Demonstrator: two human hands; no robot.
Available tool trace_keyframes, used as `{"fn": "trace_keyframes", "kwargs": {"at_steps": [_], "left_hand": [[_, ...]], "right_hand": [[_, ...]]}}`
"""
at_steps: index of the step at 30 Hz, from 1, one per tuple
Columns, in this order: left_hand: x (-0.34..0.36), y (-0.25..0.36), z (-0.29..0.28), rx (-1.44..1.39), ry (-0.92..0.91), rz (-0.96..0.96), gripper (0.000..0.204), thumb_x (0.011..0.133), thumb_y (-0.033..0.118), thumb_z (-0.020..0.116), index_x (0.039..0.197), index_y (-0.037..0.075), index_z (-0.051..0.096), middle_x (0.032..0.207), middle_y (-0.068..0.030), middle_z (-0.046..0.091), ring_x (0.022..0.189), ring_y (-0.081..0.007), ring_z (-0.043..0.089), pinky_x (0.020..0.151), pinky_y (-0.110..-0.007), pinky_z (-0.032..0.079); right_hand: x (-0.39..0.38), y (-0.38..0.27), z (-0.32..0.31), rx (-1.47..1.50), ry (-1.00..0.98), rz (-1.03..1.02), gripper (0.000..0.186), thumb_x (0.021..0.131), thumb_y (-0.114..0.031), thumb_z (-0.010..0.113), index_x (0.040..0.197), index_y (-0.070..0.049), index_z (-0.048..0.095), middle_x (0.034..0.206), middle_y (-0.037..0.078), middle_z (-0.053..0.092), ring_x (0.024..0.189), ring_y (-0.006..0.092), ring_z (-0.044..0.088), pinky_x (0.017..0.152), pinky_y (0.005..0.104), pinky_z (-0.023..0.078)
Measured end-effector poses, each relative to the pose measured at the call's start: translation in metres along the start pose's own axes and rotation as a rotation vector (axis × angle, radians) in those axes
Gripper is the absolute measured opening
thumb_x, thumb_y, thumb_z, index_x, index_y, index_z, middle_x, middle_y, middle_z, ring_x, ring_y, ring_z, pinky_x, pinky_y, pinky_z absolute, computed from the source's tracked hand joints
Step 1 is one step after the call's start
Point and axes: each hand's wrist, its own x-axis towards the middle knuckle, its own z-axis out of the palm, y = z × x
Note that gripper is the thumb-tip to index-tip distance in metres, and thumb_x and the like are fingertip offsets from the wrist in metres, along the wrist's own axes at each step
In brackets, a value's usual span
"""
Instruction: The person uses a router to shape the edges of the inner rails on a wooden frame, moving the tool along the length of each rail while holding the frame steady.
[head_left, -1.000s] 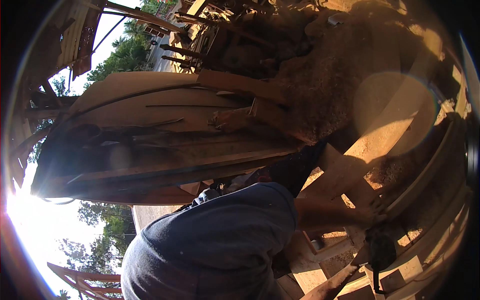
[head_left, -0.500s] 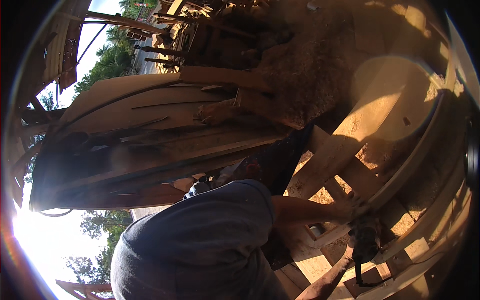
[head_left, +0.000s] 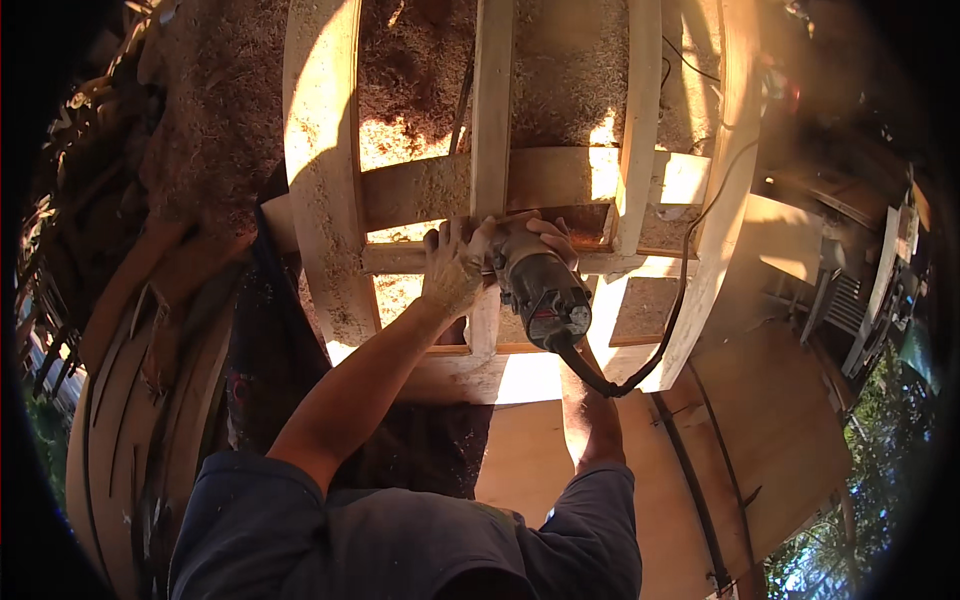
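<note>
A dark corded power tool [head_left: 543, 290] rests over a crosspiece of a pale wooden lattice frame [head_left: 322, 200], tilted with its cable end toward me. My left hand [head_left: 455, 268] lies just left of it, fingers bent over the crosspiece and tool's base; exactly what they grip is unclear. My right hand [head_left: 555, 238] is wrapped round the tool's far right part, mostly hidden by its body. The cable [head_left: 680, 300] loops from the tool up along the frame's right side. Sawdust lies on the wood and in the gaps.
Curved plywood panels [head_left: 140, 430] stand at the left beside scrap wood. A broad plywood sheet [head_left: 770, 460] with dark strips lies at lower right. A sawdust heap [head_left: 210, 120] is at upper left, wooden boards [head_left: 880, 290] at far right, trees [head_left: 850, 500] beyond.
The view has swung round, so the frame now spans the upper middle instead of the right. The tool and both my hands now appear at the centre, still together.
</note>
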Motion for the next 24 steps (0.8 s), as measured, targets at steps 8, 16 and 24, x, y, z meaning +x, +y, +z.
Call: {"fn": "trace_keyframes", "kwargs": {"at_steps": [8, 16, 24], "left_hand": [[-0.008, -0.019, 0.002, 0.076, -0.036, -0.014, 0.099, 0.070, 0.020, 0.082, 0.153, 0.017, 0.029, 0.131, -0.0243, 0.049, 0.121, -0.0437, 0.046, 0.096, -0.059, 0.035], [-0.029, -0.011, -0.023, 0.164, 0.003, 0.168, 0.102, 0.073, 0.037, 0.086, 0.156, 0.015, 0.031, 0.139, -0.0204, 0.046, 0.126, -0.0408, 0.047, 0.103, -0.059, 0.032], [-0.214, -0.033, -0.171, 0.627, -0.352, 0.132, 0.090, 0.079, 0.033, 0.082, 0.154, 0.013, 0.036, 0.145, -0.0194, 0.043, 0.138, -0.0387, 0.038, 0.111, -0.057, 0.029]], "right_hand": [[0.000, -0.011, 0.013, 0.027, 0.100, 0.018, 0.074, 0.077, -0.020, 0.085, 0.135, -0.011, 0.041, 0.123, 0.010, 0.062, 0.114, 0.0240, 0.064, 0.108, 0.0444, 0.046], [-0.016, -0.030, -0.017, 0.251, 0.194, 0.240, 0.069, 0.078, -0.016, 0.084, 0.136, -0.009, 0.046, 0.122, 0.008, 0.065, 0.110, 0.0212, 0.066, 0.101, 0.0387, 0.051], [-0.066, -0.105, -0.115, 0.515, 0.403, 0.418, 0.078, 0.070, -0.017, 0.091, 0.135, -0.009, 0.049, 0.118, 0.004, 0.069, 0.103, 0.0161, 0.068, 0.093, 0.0308, 0.055]]}}
